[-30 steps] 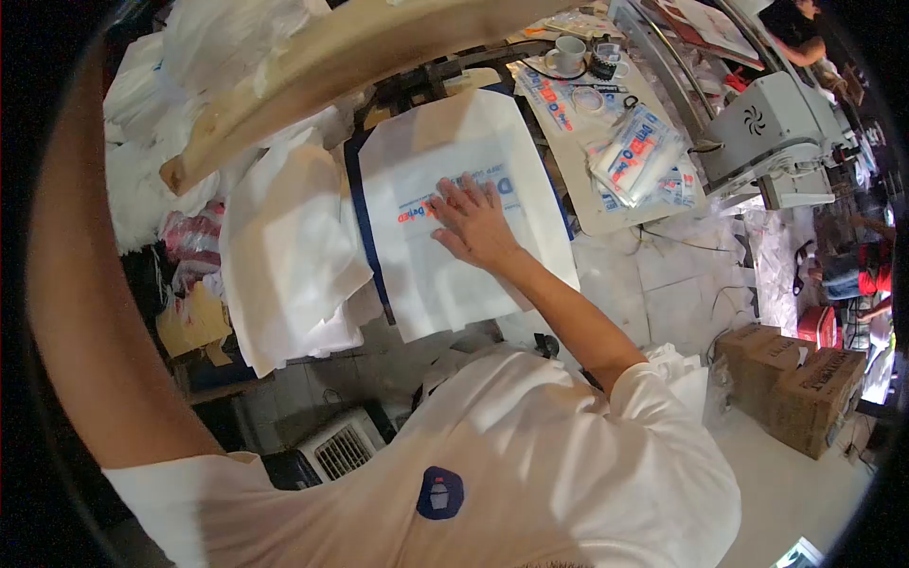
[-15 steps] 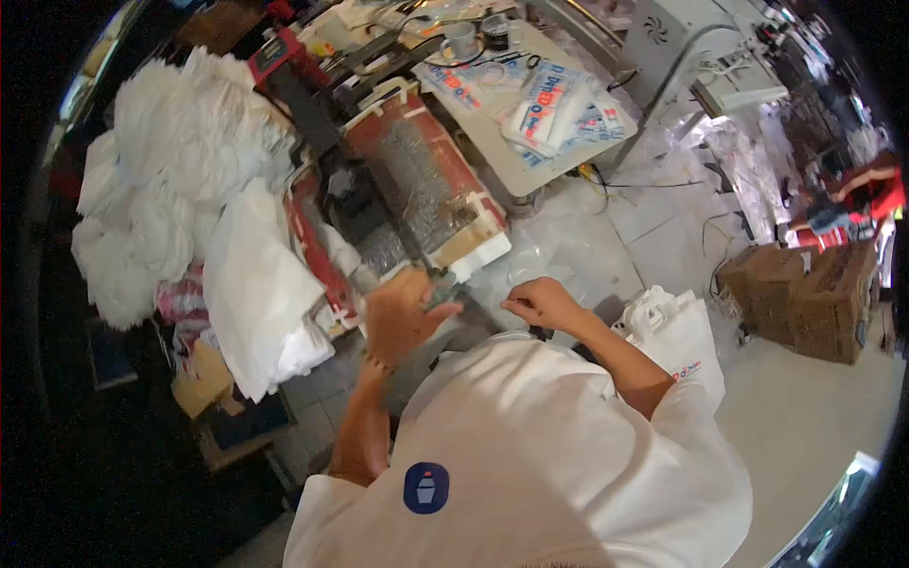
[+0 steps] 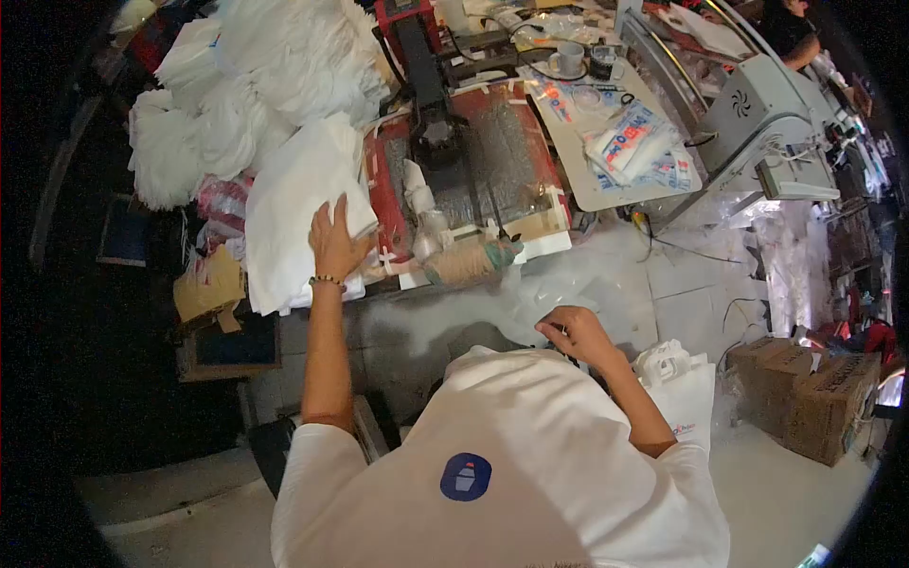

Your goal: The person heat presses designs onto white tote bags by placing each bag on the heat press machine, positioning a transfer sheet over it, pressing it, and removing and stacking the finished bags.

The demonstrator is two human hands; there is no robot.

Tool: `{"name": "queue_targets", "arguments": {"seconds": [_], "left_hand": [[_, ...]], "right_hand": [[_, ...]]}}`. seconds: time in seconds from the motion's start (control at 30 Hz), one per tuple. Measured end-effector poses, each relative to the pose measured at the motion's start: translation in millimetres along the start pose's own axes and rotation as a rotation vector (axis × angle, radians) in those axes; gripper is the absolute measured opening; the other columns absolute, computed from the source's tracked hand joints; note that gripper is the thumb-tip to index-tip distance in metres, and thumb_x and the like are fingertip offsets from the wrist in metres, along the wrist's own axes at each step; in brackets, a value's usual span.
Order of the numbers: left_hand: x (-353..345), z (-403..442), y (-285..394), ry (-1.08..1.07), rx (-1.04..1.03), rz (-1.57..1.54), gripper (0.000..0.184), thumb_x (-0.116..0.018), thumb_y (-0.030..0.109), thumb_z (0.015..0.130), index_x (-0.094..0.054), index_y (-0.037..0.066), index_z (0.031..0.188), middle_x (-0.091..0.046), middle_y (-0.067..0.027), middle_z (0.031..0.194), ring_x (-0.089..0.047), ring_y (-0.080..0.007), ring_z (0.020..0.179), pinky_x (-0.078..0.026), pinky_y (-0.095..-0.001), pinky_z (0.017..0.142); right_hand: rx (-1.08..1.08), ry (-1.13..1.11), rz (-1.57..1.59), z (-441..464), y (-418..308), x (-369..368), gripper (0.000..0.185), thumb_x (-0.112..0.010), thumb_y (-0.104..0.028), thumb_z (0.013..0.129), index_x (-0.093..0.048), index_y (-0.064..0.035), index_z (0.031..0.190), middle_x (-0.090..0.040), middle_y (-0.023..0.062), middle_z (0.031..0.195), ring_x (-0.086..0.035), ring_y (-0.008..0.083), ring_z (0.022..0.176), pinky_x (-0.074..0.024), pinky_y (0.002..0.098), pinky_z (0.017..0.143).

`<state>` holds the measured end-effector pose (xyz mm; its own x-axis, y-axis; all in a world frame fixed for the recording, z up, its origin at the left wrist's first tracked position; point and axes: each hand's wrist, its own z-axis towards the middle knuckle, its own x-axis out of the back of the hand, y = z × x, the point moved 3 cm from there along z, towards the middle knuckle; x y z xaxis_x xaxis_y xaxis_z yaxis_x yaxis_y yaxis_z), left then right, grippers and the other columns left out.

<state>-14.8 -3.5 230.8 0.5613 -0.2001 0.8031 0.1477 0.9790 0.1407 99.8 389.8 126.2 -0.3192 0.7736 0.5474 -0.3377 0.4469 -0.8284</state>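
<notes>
My left hand [image 3: 338, 248], with a beaded bracelet at the wrist, lies with fingers spread on a stack of flat white fabric pieces [image 3: 298, 204]. The stack sits left of a press-like machine [image 3: 436, 123]. Under the machine's dark arm is a red-edged bed [image 3: 521, 142] covered in clear plastic. A handle wrapped in tan and green [image 3: 464, 263] juts from its front. My right hand [image 3: 576, 333] hovers in front of my body, fingers curled together, with nothing visible in them. Below its wrist, a white printed bag [image 3: 686, 402] stands at my right side.
A big heap of white fabric [image 3: 246, 85] rises behind the stack. On a pale side table [image 3: 615, 194] are printed plastic packs [image 3: 630, 147] and a white mug [image 3: 568, 61]. A grey machine [image 3: 748, 104] and a cardboard box [image 3: 805, 398] stand right. Another person [image 3: 791, 33] is at far right.
My left hand has moved from beside the press handle leftward onto the white stack, its fingers spreading. My right hand stays curled before my body. The view has turned left.
</notes>
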Motion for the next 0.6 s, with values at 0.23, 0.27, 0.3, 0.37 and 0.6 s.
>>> {"name": "queue_targets", "arguments": {"seconds": [0.23,0.27,0.3,0.37,0.6], "left_hand": [[-6.9,-5.3,-68.4,-0.289,0.018,0.010,0.047,-0.067,0.018,0.084,-0.058,0.004,0.127,-0.056,-0.0209,0.131,-0.053,-0.0348,0.123,-0.042,-0.0424,0.102],[11.1,-2.4,-65.5,-0.282,0.027,-0.054,0.042,-0.065,0.015,0.086,-0.059,0.001,0.126,-0.056,-0.0218,0.131,-0.054,-0.0348,0.122,-0.042,-0.0414,0.103],[25.9,0.5,-63.8,-0.276,0.027,-0.125,0.037,-0.062,0.012,0.089,-0.060,-0.001,0.124,-0.056,-0.0228,0.130,-0.055,-0.0348,0.120,-0.041,-0.0404,0.103],[33.6,-10.8,-87.4,-0.292,-0.009,-0.158,0.037,-0.059,0.005,0.089,-0.057,-0.001,0.126,-0.054,-0.0212,0.134,-0.052,-0.0360,0.124,-0.039,-0.0396,0.106],[35.3,-45.9,-116.0,-0.508,-0.396,-0.102,0.049,-0.064,0.014,0.087,-0.052,0.000,0.133,-0.042,-0.0233,0.144,-0.041,-0.0404,0.132,-0.033,-0.0485,0.109]], "right_hand": [[0.213,0.267,-0.185,53.9,-78.5,23.1,0.017,-0.070,-0.021,0.083,-0.069,-0.0045,0.078,-0.061,0.0097,0.065,-0.061,0.0280,0.061,-0.0473,0.0389,0.057],[0.298,0.302,-0.144,68.1,-95.5,22.5,0.015,-0.070,-0.020,0.083,-0.069,-0.0053,0.079,-0.060,0.0095,0.066,-0.060,0.0281,0.061,-0.0461,0.0393,0.056],[0.382,0.342,-0.113,84.6,-109.6,21.4,0.014,-0.070,-0.019,0.082,-0.068,-0.0060,0.081,-0.059,0.0094,0.066,-0.059,0.0281,0.061,-0.0450,0.0398,0.055],[0.444,0.347,-0.185,115.6,-133.4,11.1,0.016,-0.067,-0.023,0.084,-0.065,-0.0065,0.081,-0.058,0.0117,0.073,-0.058,0.0318,0.069,-0.0455,0.0423,0.061],[0.024,0.200,-0.459,176.0,-126.0,-36.6,0.041,-0.058,-0.044,0.088,-0.065,-0.0037,0.082,-0.061,0.0138,0.084,-0.062,0.0356,0.079,-0.0501,0.0460,0.066]]}}
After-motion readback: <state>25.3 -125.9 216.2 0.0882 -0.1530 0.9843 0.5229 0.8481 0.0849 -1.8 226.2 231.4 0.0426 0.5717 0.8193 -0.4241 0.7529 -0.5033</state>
